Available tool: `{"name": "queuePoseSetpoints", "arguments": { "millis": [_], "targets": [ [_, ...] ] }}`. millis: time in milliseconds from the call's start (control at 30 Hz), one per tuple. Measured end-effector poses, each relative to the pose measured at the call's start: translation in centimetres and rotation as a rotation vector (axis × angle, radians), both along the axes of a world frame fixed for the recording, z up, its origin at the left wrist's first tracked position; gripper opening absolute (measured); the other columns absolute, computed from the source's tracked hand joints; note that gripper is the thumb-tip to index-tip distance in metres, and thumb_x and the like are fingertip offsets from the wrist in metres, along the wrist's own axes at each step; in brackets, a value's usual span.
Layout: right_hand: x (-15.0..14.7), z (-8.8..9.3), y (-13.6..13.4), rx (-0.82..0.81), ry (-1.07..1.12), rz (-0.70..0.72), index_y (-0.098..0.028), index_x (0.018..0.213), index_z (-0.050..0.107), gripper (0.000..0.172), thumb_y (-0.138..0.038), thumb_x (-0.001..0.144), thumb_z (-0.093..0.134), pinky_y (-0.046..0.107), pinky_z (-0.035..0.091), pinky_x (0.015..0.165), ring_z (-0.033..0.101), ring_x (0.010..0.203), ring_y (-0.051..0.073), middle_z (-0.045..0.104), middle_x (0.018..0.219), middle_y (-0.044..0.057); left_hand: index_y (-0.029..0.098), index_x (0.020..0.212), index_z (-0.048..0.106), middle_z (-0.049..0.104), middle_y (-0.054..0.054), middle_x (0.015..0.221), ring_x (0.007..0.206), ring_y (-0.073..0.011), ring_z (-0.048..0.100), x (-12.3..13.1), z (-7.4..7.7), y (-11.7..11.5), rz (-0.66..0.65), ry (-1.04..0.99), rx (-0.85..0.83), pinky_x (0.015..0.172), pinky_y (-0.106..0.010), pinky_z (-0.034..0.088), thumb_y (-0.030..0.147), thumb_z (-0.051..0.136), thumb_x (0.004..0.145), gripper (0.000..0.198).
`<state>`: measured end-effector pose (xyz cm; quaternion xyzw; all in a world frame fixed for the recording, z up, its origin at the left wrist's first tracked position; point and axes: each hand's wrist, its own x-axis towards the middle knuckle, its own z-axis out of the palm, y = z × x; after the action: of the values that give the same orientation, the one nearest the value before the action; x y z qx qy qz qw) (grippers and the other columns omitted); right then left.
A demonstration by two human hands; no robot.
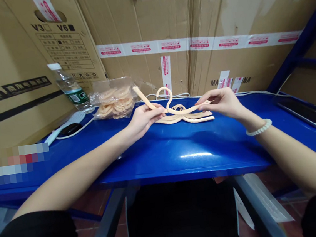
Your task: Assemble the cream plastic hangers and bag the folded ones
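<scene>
A small beige hanger (184, 111) with a curved hook is held up above the blue table. My left hand (145, 121) pinches it near its middle, just left of the hook, and one arm of the hanger slants up to the left past the fingers. My right hand (220, 101) grips the end of the other arm between thumb and fingers. Just behind and below, more beige hangers (201, 119) lie on the table, partly hidden by the held one. A clear plastic bag (115, 101) full of similar beige pieces sits left of my left hand.
On the blue table (164, 168), a water bottle (71, 89), a dark mouse-like object (71, 129) and a pale-handled object (60, 127) stand or lie at the left. A dark phone or tablet (310, 112) lies at the right. Cardboard boxes (133, 17) rise behind, with a white cable along their base.
</scene>
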<state>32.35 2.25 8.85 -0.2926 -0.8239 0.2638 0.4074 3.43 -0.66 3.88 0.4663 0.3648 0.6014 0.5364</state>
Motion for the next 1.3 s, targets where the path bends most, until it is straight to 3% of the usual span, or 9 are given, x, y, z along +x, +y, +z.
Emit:
{"name": "queuePoseSetpoints", "arguments": {
  "millis": [133,233,333,433,567,700,867,1067,1300],
  "targets": [
    [2.0,1.4,0.9,0.281,-0.342,-0.088,-0.021,0.081,0.078,0.015,-0.036,0.078,0.077,0.033,0.053,0.065,0.071,0.069,0.02,0.077,0.075,0.003,0.014,0.08,0.066,0.07,-0.001,0.075,0.07,-0.0103,0.069,-1.4,0.6,1.2,0.049,0.036,0.028,0.076,-0.023,0.059,0.011,0.081,0.072,0.017],
    [2.6,1.7,1.2,0.257,-0.525,-0.029,-0.022,0.081,0.077,0.015,-0.035,0.08,0.071,0.031,0.052,0.064,0.071,0.068,0.019,0.077,0.074,0.002,0.013,0.076,0.066,0.07,-0.002,0.075,0.071,-0.0119,0.069,-2.8,1.1,1.9,0.004,0.112,0.029,0.075,-0.025,0.058,0.013,0.084,0.067,0.019],
    [2.6,1.2,1.6,0.205,-0.677,0.005,-0.022,0.079,0.077,0.013,-0.032,0.078,0.069,0.03,0.051,0.065,0.07,0.067,0.019,0.076,0.073,0.001,0.014,0.078,0.068,0.07,-0.002,0.072,0.068,-0.0145,0.067,-4.4,1.4,2.5,-0.116,0.569,0.141,0.07,-0.027,0.055,0.023,0.086,0.066,0.023],
    [2.2,0.3,1.8,0.219,-0.803,-0.019,-0.022,0.082,0.078,0.012,-0.027,0.075,0.07,0.029,0.046,0.065,0.068,0.068,0.018,0.075,0.075,0.0,0.015,0.081,0.07,0.071,-0.003,0.076,0.072,-0.017,0.066,-5.4,1.4,2.7,-0.186,1.147,0.415,0.07,-0.029,0.05,0.036,0.081,0.075,0.024],
    [1.7,-0.6,2.0,0.248,-0.913,-0.023,-0.022,0.081,0.078,0.011,-0.022,0.072,0.072,0.028,0.04,0.065,0.065,0.072,0.018,0.075,0.085,0.002,0.017,0.084,0.069,0.069,-0.006,0.092,0.086,-0.02,0.065,-5.2,0.7,2.7,-0.143,1.494,0.738,0.077,-0.03,0.048,0.041,0.069,0.088,0.024],
    [1.4,-0.9,2.4,0.228,-0.945,-0.068,-0.02,0.078,0.078,0.008,-0.023,0.074,0.072,0.028,0.04,0.065,0.064,0.072,0.018,0.074,0.086,0.004,0.018,0.087,0.068,0.068,-0.007,0.103,0.093,-0.0208,0.064,-4.9,-0.5,2.9,-0.098,1.579,0.878,0.078,-0.029,0.049,0.04,0.062,0.094,0.024],
    [1.5,-1.6,3.3,0.194,-0.929,-0.162,-0.019,0.08,0.078,0.008,-0.024,0.078,0.071,0.028,0.041,0.065,0.066,0.07,0.019,0.075,0.078,0.004,0.019,0.085,0.069,0.069,-0.005,0.095,0.082,-0.0188,0.066,-4.9,-2.3,3.8,0.052,1.562,0.864,0.07,-0.028,0.05,0.038,0.062,0.095,0.023],
    [1.7,-2.6,4.6,0.191,-0.881,-0.285,-0.019,0.084,0.075,0.007,-0.021,0.079,0.071,0.028,0.043,0.065,0.069,0.074,0.02,0.076,0.078,0.003,0.017,0.093,0.073,0.072,-0.01,0.101,0.095,-0.024,0.069,-4.6,-3.9,4.8,0.157,1.518,0.859,0.087,-0.038,0.056,0.027,0.053,0.098,0.023],
    [2.2,-3.5,5.9,0.237,-0.835,-0.371,-0.018,0.082,0.075,0.007,-0.022,0.079,0.07,0.031,0.046,0.071,0.068,0.075,0.023,0.074,0.077,0.006,0.014,0.106,0.074,0.072,-0.014,0.109,0.104,-0.028,0.067,-4.3,-4.7,5.2,0.171,1.517,0.857,0.097,-0.046,0.055,0.021,0.046,0.098,0.029]
  ]
}}
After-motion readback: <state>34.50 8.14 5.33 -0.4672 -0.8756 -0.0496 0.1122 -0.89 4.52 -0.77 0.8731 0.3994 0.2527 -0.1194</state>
